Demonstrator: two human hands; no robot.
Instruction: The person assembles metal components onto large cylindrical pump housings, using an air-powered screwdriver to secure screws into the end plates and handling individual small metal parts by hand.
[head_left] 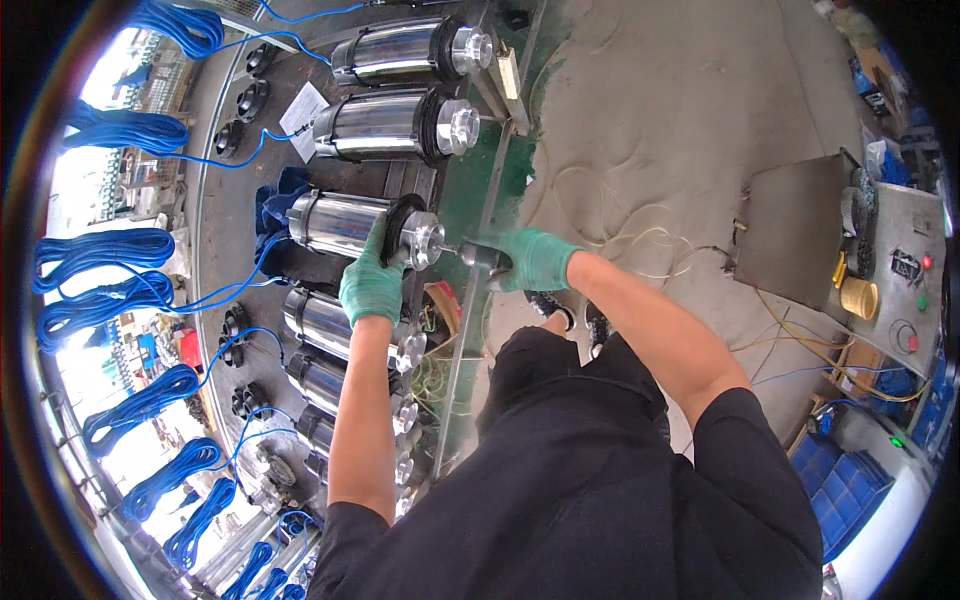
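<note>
In front of me a shiny metal pump cylinder point(345, 222) lies on its side. It has a black ring point(402, 215) near one end and a silver end piece point(427, 240) facing right. My left hand point(373, 287), in a green glove, grips the cylinder beside the ring, one finger stretched up along the metal. My right hand point(535, 260), also green-gloved and slightly blurred, is closed around a dark screwdriver-like tool point(482, 257). The tool's thin shaft points left at the end piece; whether its tip touches is too small to tell.
More metal cylinders point(385, 122) lie in a row on the dark bench point(225, 185). Blue cable coils point(105, 262) hang along the left, their leads running to the cylinders. On the right stand a dark panel point(790, 230) and a grey worktop point(905, 235); a pale hose point(640, 240) loops over the floor.
</note>
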